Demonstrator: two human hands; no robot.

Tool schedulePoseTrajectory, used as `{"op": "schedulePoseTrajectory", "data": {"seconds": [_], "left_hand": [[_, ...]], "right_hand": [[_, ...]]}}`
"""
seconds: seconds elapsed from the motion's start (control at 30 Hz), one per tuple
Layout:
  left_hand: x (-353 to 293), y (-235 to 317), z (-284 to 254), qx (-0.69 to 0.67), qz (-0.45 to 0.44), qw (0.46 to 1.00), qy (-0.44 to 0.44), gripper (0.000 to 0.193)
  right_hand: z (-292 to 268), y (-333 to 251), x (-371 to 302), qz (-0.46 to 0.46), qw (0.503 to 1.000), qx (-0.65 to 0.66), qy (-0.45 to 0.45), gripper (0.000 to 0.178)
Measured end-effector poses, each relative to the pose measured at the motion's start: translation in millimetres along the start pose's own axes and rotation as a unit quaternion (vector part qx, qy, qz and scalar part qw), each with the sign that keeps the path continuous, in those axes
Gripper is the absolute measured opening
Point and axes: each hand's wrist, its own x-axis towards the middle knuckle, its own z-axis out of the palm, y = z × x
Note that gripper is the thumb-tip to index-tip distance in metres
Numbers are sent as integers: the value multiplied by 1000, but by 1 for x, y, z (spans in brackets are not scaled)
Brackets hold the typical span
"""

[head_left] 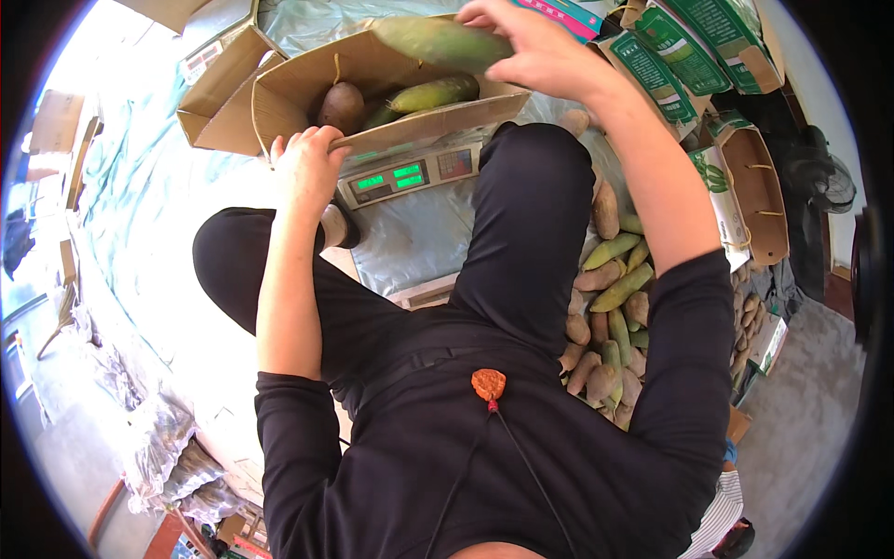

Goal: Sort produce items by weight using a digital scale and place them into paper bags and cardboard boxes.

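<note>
My right hand (540, 47) is wrapped around the end of a long green radish (433, 43), held above the open cardboard box (298, 93). With my left hand (310, 160) I grip the box's near edge by its left corner. Inside the box lie a brownish round root (343, 107) and another green radish (435, 94), with part of a further green one beneath. The near wall hides the bottom of the box. Under the box stands a digital scale (410, 177) with lit green displays; its platform is mostly covered.
Brown roots and green radishes (622, 289) lie heaped to the right of my bent legs. Green printed cartons (670, 61) stand at the upper right, and an open brown carton (756, 200) is below them. Plastic sheeting (140, 205) covers the surface at left.
</note>
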Motion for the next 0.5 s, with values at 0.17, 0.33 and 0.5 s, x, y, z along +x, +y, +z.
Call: {"op": "schedulePoseTrajectory", "data": {"seconds": [0.17,0.33,0.5], "left_hand": [[1,1,-6,-23,-5,1000,-17,19],[1,-2,-3,-20,4,1000,-14,18],[0,-2,-7,-21,-9,1000,-15,20]], "right_hand": [[46,23,43,15,994,-106,-6,52],[41,53,28,-47,993,-80,69,45],[14,78,-46,75,986,64,131,39]]}}
